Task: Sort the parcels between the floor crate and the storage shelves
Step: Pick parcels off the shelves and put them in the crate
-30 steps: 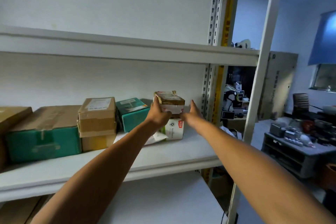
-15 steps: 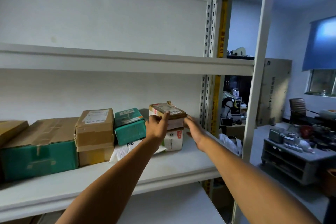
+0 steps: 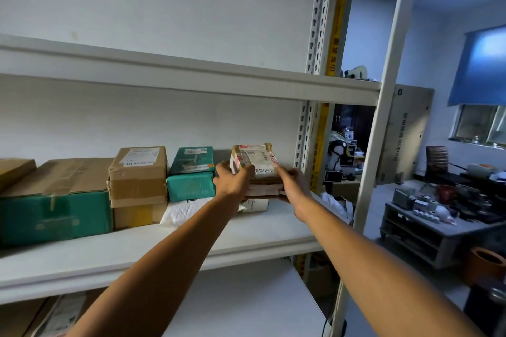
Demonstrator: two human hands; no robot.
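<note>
Between my two hands sits a small brown cardboard parcel with a white label [image 3: 254, 165], lifted just above a white carton [image 3: 257, 204] on the white metal shelf [image 3: 191, 243].

I see my left hand [image 3: 232, 182] and right hand [image 3: 291, 182] gripping its opposite sides, fingers curled round it; left of the grip lies a teal wrapped parcel [image 3: 190, 174].

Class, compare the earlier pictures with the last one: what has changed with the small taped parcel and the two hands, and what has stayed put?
The small taped parcel has tipped forward, label side now facing the camera, lifting off the white box. The left hand keeps its grip; the right hand, open beside it earlier, now holds the right side. The green parcel and brown carton stayed put.
</note>
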